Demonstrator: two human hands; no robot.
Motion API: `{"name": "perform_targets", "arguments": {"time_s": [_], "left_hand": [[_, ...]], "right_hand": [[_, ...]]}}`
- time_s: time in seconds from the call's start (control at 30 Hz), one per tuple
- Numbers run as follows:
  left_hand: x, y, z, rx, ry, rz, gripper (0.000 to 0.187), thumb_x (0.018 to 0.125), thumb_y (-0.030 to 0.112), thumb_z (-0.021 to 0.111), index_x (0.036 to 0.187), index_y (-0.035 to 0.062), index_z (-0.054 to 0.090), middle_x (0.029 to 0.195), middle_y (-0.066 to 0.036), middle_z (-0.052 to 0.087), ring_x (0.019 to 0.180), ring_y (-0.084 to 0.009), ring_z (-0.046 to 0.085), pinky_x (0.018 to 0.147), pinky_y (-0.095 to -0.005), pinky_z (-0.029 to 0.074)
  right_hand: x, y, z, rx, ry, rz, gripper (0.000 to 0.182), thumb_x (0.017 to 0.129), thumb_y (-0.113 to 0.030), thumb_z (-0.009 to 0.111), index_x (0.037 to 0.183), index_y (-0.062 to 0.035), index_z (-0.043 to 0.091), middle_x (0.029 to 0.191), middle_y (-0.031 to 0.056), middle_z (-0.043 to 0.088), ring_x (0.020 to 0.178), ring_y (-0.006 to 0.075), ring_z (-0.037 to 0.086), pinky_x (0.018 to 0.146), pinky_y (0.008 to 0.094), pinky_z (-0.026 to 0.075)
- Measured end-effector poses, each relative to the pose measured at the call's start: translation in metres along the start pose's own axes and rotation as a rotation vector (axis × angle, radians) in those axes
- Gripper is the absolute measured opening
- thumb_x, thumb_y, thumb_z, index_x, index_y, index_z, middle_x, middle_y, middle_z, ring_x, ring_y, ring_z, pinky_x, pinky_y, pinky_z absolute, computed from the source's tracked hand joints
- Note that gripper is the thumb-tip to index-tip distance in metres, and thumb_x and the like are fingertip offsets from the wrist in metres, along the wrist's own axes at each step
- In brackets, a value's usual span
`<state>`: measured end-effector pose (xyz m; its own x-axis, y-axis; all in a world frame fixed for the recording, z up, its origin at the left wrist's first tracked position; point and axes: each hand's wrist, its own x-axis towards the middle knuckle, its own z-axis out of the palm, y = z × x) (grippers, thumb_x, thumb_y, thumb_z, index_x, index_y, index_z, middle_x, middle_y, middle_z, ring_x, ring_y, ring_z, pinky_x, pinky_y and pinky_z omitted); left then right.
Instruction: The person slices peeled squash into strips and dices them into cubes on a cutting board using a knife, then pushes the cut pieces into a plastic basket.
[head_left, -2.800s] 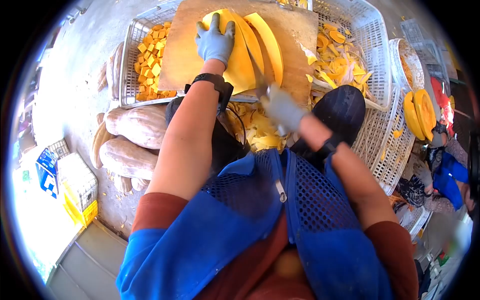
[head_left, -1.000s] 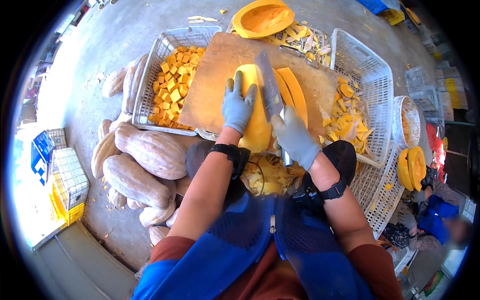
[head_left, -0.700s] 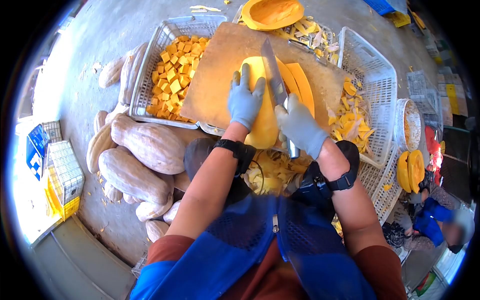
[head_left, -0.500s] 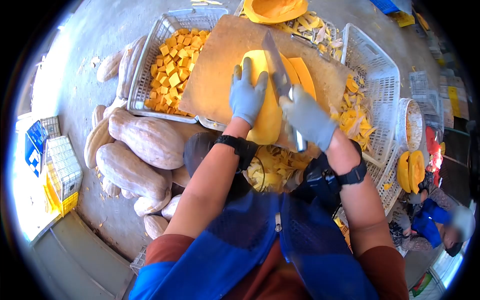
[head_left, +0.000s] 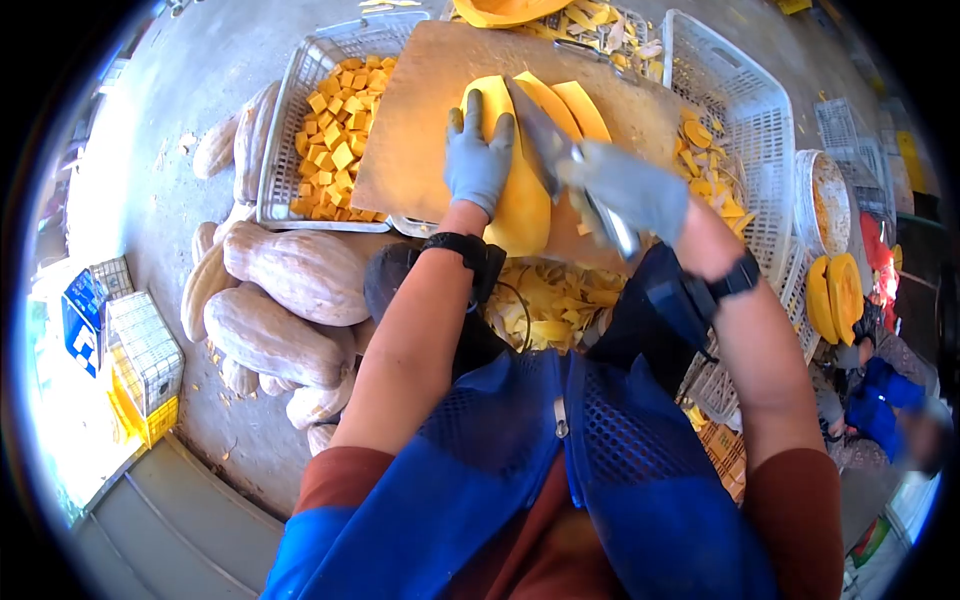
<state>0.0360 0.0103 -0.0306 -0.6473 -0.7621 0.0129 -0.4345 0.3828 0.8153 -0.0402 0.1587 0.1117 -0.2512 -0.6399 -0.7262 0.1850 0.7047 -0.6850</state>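
Observation:
My left hand (head_left: 478, 162) lies on a peeled orange pumpkin piece (head_left: 524, 215), its gloved fingers stretched out and spread over the top. In my gloved right hand (head_left: 632, 192), somewhat blurred, is a large kitchen knife (head_left: 538, 132). The wide blade stands along the right side of the piece, pointing away from me. Just beyond the blade lie two long pumpkin slices, a nearer slice (head_left: 550, 103) and a farther slice (head_left: 586, 110). All of this rests on a wooden cutting board (head_left: 425, 90).
A crate (head_left: 275, 190) of pumpkin cubes (head_left: 340, 140) stands left of the board. Whole pumpkins (head_left: 275, 330) are piled on the floor at left. Peelings (head_left: 550, 300) lie below the board, and another crate (head_left: 755, 120) stands at right. A co-worker (head_left: 885, 405) sits at far right.
The knife has moved down along the right side of the pumpkin piece, and the slices beside it stand farther apart. My left hand stays on the piece. The whole view has shifted slightly.

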Motion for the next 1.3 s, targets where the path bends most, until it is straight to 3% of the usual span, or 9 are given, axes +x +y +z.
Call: {"name": "perform_targets", "arguments": {"time_s": [0.33,0.57,0.7,0.77,0.87,0.93,1.0,1.13,1.3], "left_hand": [[0.011,-0.020,0.006,-0.074,0.042,0.068,0.067,0.085,0.049,0.058,0.142,0.0190,0.041,0.142,-0.026,0.038,0.126,-0.0410,0.044,0.102,-0.0419,0.040],[0.006,-0.012,-0.002,0.054,0.005,0.034,0.068,0.085,0.050,0.059,0.142,0.0184,0.040,0.142,-0.026,0.038,0.125,-0.0409,0.044,0.102,-0.0407,0.039],[0.012,-0.021,0.006,-0.043,0.005,0.038,0.070,0.084,0.056,0.057,0.143,0.0214,0.039,0.144,-0.026,0.035,0.127,-0.0415,0.042,0.104,-0.0421,0.037],[0.012,-0.021,0.005,0.003,0.018,0.012,0.071,0.084,0.057,0.056,0.143,0.0218,0.038,0.144,-0.026,0.035,0.127,-0.0415,0.042,0.104,-0.0422,0.037],[0.008,-0.016,0.001,0.007,0.025,0.002,0.074,0.083,0.054,0.061,0.142,0.0160,0.038,0.138,-0.027,0.041,0.123,-0.0431,0.044,0.101,-0.0426,0.040],[0.008,-0.027,0.002,-0.096,0.011,0.026,0.075,0.082,0.051,0.063,0.141,0.0118,0.038,0.134,-0.028,0.044,0.120,-0.0438,0.046,0.099,-0.0427,0.041],[-0.002,-0.033,-0.002,-0.398,-0.152,-0.111,0.086,0.075,0.049,0.071,0.140,0.0053,0.035,0.133,-0.028,0.042,0.118,-0.0405,0.047,0.098,-0.0418,0.042],[-0.043,-0.014,-0.013,-0.157,-0.218,-0.104,0.105,0.068,0.054,0.075,0.145,0.0036,0.025,0.143,-0.035,0.026,0.133,-0.0454,0.029,0.107,-0.0419,0.033],[-0.084,0.022,0.014,-0.004,0.029,-0.254,0.100,0.074,0.052,0.070,0.146,0.0041,0.020,0.144,-0.033,0.025,0.132,-0.0468,0.029,0.108,-0.0472,0.030]], "right_hand": [[0.033,0.096,0.090,-0.240,0.411,-0.195,0.027,0.089,-0.020,0.052,0.096,0.0051,0.044,0.070,0.0143,0.058,0.058,0.0222,0.060,0.053,0.0358,0.049],[-0.023,0.094,0.089,-0.029,0.210,0.025,0.032,0.092,-0.024,0.052,0.106,0.0033,0.045,0.067,0.0140,0.058,0.056,0.0211,0.060,0.050,0.0356,0.048],[0.032,0.166,0.144,-0.268,0.565,-0.288,0.031,0.093,-0.023,0.051,0.112,-0.0011,0.040,0.063,0.0121,0.057,0.047,0.0207,0.057,0.047,0.0381,0.046],[0.042,0.179,0.154,-0.071,0.541,-0.317,0.035,0.093,-0.024,0.051,0.115,0.0007,0.040,0.076,0.0253,0.060,0.067,0.0394,0.059,0.060,0.0475,0.046],[0.031,0.164,0.137,0.053,0.472,-0.184,0.036,0.092,-0.025,0.052,0.115,0.0012,0.041,0.086,0.0314,0.062,0.080,0.0469,0.061,0.069,0.0510,0.046],[0.003,0.125,0.114,0.155,0.403,-0.047,0.035,0.092,-0.025,0.052,0.113,0.0011,0.042,0.087,0.0308,0.062,0.081,0.0462,0.062,0.070,0.0502,0.047],[0.021,0.148,0.090,-0.107,0.565,-0.232,0.036,0.092,-0.028,0.052,0.112,0.0016,0.045,0.087,0.0311,0.062,0.080,0.0458,0.062,0.072,0.0496,0.048],[0.018,0.138,0.062,-0.479,0.592,-0.209,0.034,0.091,-0.028,0.049,0.106,0.0022,0.046,0.084,0.0312,0.062,0.082,0.0476,0.061,0.075,0.0523,0.047],[0.029,0.136,0.067,-0.500,0.607,-0.171,0.032,0.090,-0.027,0.049,0.104,0.0021,0.047,0.085,0.0321,0.062,0.082,0.0491,0.060,0.076,0.0536,0.047]]}}
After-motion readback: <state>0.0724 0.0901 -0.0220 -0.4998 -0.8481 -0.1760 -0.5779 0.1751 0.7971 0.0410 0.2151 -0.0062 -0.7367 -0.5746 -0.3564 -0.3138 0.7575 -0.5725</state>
